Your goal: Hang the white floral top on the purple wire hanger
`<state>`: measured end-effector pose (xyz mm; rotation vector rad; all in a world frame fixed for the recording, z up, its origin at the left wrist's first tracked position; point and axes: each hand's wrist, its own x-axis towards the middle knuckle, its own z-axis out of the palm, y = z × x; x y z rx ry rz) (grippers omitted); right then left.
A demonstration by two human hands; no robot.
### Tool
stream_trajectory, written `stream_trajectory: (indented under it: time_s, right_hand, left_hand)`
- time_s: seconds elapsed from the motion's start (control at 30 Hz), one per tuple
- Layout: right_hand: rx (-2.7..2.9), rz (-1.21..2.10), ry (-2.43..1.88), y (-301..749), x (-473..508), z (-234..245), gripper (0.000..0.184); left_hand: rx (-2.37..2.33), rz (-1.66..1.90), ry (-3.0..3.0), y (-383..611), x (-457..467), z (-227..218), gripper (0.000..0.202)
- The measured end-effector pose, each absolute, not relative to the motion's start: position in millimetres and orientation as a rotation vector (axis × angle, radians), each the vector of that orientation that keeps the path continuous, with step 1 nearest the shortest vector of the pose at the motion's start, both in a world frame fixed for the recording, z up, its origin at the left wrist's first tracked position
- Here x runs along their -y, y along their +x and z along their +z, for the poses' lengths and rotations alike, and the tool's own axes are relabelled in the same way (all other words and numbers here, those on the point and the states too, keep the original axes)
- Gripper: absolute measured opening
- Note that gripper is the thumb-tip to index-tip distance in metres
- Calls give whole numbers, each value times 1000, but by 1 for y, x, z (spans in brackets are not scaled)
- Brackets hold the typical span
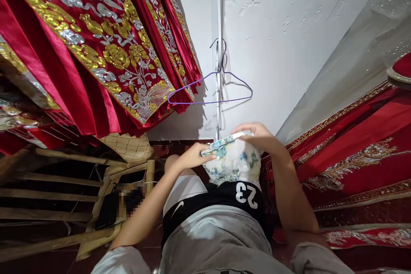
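In front of my lap hangs a white floral cloth garment (236, 160) with blue, green and yellow blossoms; its exact kind does not show. My left hand (196, 156) pinches the left end of its upper edge. At the right end, my right hand (257, 134) is closed over the same edge, slightly blurred, with some fingers behind the fabric. The edge runs stretched between both hands, tilted higher on the right. Above it, a purple wire hanger (236, 101) hangs by its hook, touched by neither hand.
Red embroidered garments (122, 51) hang at the left, and red beaded cloth (353, 158) lines the right. A wooden chair (149, 175) stands at lower left beside slatted wood (61, 180). A pale vertical pole (218, 8) runs along the white wall (276, 60).
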<state>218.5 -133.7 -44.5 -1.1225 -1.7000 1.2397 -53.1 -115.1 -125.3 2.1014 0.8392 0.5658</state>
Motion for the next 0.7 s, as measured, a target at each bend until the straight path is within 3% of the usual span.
stream_trajectory:
  time_s: [0.13, 0.2, 0.4, 0.5, 0.7]
  right_hand:
    - [1552, 678, -1119, 213, 69, -49, 63]
    - [1550, 584, -1114, 205, 33, -60, 73]
    - [1724, 603, -1221, 199, 9, -85, 49]
    - [1657, 502, -1178, 212, 32, -83, 36]
    - [1580, 441, -1150, 234, 56, -65, 33]
  left_hand:
    - [-1072, 323, 2218, -89, 107, -101, 55]
    - [-1194, 255, 2281, -100, 103, -91, 58]
    - [-1629, 121, 2487, -127, 73, -80, 57]
    - [-1634, 467, 2433, -135, 60, -58, 47]
    - [-1442, 984, 2417, -126, 65, 4, 26]
